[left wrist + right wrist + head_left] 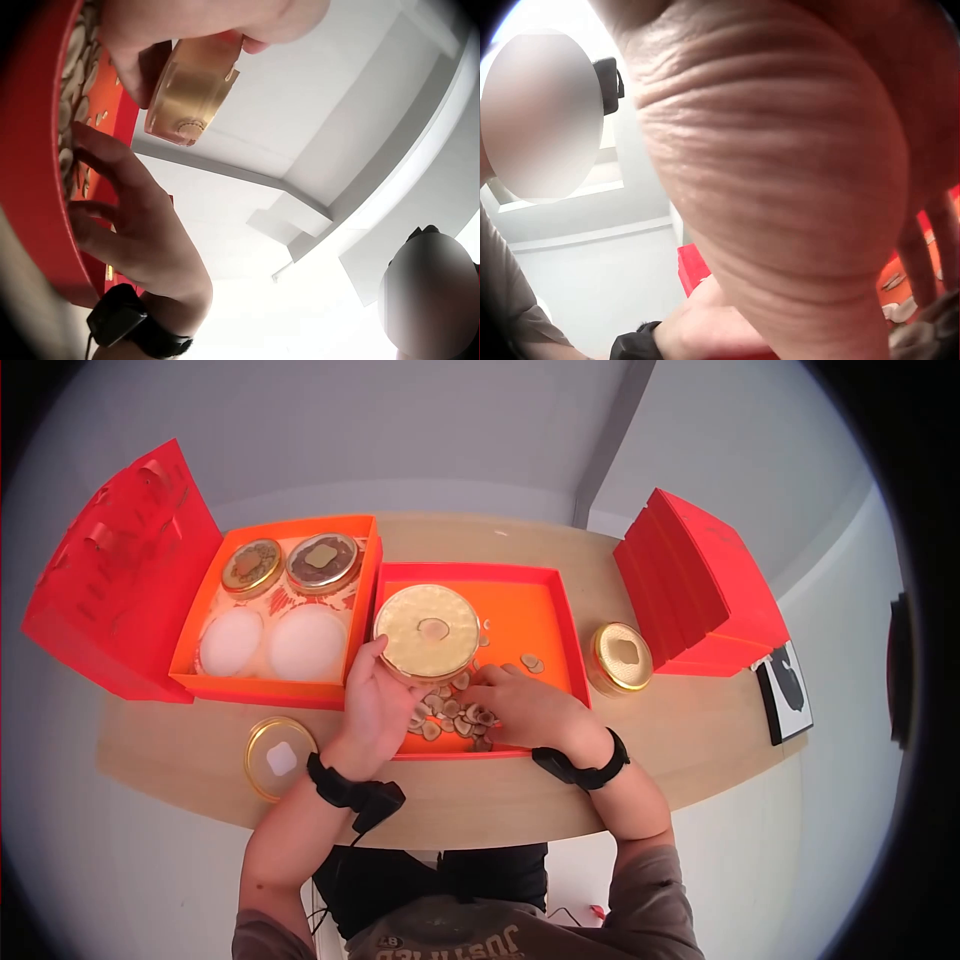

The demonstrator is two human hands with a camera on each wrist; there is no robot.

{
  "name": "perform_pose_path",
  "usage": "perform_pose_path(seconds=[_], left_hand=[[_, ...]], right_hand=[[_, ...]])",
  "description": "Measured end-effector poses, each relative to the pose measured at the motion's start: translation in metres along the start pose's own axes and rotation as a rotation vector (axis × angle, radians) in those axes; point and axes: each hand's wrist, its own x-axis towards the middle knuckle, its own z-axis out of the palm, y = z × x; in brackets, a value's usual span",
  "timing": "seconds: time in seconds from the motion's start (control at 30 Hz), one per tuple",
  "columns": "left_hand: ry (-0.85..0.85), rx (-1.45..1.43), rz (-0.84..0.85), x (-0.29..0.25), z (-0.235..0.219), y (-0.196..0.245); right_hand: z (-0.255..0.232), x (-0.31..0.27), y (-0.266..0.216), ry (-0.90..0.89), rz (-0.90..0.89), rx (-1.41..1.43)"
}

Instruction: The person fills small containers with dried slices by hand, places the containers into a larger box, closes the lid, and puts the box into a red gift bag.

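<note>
My left hand (374,705) grips a round clear jar (427,622) by its lower left side, tilted up over the orange-lined red box tray (520,600). Gold padding fills the jar, and one thin round slice sits at its centre. In the left wrist view the jar (191,94) shows its see-through wall and gold base. My right hand (530,708) reaches down into a heap of dried brown-edged slices (440,712) near the tray's front wall. Its fingers (112,154) are spread, with the tips among the slices; any slice under them is hidden.
Left of the tray, an orange box (277,688) holds two filled jars (322,563) and two white round pads (307,642). A gold-rimmed lid (281,759) lies front left. Another gold jar (621,658) stands right, beside red boxes (700,585). A red bag (125,580) stands far left.
</note>
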Motion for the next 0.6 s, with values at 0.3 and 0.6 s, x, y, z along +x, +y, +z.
perform_pose_path(seconds=[0.3,0.6], left_hand=[[-0.008,-0.036,0.045,0.002,0.0,0.007],[-0.004,0.038,0.002,-0.001,0.006,0.004]], right_hand=[[-0.007,0.004,-0.002,-0.056,0.135,0.115],[-0.043,-0.009,0.017,0.221,0.061,0.195]])
